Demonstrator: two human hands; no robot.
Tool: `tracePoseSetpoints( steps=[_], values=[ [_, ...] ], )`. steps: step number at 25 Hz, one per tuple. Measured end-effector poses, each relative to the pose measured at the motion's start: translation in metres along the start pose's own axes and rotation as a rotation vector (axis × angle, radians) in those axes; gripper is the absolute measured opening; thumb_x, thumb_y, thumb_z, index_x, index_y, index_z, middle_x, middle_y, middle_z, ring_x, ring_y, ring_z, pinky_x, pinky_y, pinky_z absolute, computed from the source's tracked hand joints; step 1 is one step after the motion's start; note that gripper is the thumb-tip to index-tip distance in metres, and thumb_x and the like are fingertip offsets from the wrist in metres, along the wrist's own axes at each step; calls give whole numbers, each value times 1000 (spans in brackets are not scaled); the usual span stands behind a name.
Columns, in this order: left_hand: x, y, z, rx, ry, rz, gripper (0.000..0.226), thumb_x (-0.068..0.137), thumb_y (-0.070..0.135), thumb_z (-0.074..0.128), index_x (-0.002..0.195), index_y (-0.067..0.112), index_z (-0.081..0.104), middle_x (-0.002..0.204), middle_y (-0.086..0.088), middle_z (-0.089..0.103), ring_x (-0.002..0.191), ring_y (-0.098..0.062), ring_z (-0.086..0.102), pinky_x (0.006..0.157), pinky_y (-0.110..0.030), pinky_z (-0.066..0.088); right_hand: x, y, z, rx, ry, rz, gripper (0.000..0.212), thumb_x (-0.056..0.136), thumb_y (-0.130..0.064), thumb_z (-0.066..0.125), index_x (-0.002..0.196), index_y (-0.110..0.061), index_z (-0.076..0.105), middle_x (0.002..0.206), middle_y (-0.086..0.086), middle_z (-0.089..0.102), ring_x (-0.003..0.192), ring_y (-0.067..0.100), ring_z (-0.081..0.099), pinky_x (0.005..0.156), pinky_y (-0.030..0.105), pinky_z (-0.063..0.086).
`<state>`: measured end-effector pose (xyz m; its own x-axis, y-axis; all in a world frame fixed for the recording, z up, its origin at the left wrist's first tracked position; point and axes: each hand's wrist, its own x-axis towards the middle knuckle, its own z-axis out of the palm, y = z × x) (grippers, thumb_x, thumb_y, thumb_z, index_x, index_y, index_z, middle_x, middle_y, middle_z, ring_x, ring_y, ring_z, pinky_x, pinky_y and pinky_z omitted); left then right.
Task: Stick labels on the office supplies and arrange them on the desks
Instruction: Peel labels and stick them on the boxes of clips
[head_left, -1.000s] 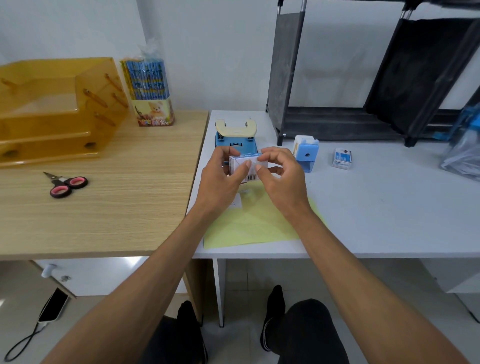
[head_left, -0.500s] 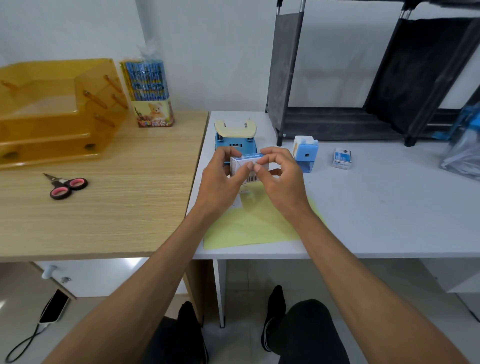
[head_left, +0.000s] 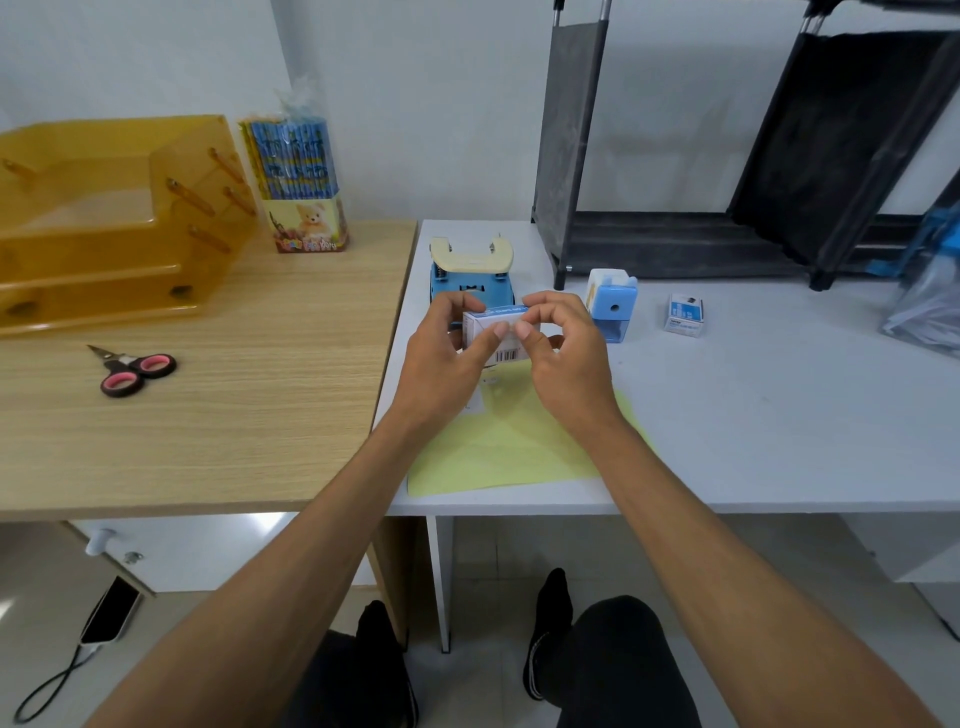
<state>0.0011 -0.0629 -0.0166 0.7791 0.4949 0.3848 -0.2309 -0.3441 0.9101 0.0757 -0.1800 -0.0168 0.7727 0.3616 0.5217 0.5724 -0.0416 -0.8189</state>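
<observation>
A: Where's the box?

B: The small white-and-blue cardboard box (head_left: 493, 328) is off the white bench (head_left: 753, 415), held up between both hands over the yellow sheet (head_left: 519, 447). The hole punch (head_left: 470, 267) is at its 12 o'clock, the blue pencil sharpener (head_left: 613, 304) at 3.

A: Hands?

B: Both gripping. The left hand (head_left: 447, 364) curls round the box's 9 o'clock end, thumb across the front face. The right hand (head_left: 569, 358) pinches the 3 o'clock end, its thumb tip meeting the left thumb mid-face. Probably pressing a label down; the label itself is too small to make out.

A: Handling?

B: My read: light, thin card. Stiff at the edges, but the broad faces dent if squeezed. Likely a bit slick. Hold it by the short ends and keep the front free for thumbs.

A: Others?

B: A second small box (head_left: 684, 314) sits on the bench past the sharpener, also around 3 o'clock.
</observation>
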Motion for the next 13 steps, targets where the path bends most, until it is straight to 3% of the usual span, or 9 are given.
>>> tracePoseSetpoints(
  steps=[7,13],
  values=[
    [2,-3,0,-8,-17,-3,20,96,26,59,112,17,49,106,0,61,95,-22,69,74,-36,59,1,1,0,-11,5,-2,4,95,-11,59,94,-7,59,120,4,55,112,12,52,69,3,47],
    [1,-2,0,-29,-33,-22,29,92,28,65,113,16,50,106,-2,62,94,-22,69,75,-33,59,1,2,2,-44,35,-21,7,94,-14,61,94,-7,60,116,3,55,110,9,51,69,1,44]
  ],
)
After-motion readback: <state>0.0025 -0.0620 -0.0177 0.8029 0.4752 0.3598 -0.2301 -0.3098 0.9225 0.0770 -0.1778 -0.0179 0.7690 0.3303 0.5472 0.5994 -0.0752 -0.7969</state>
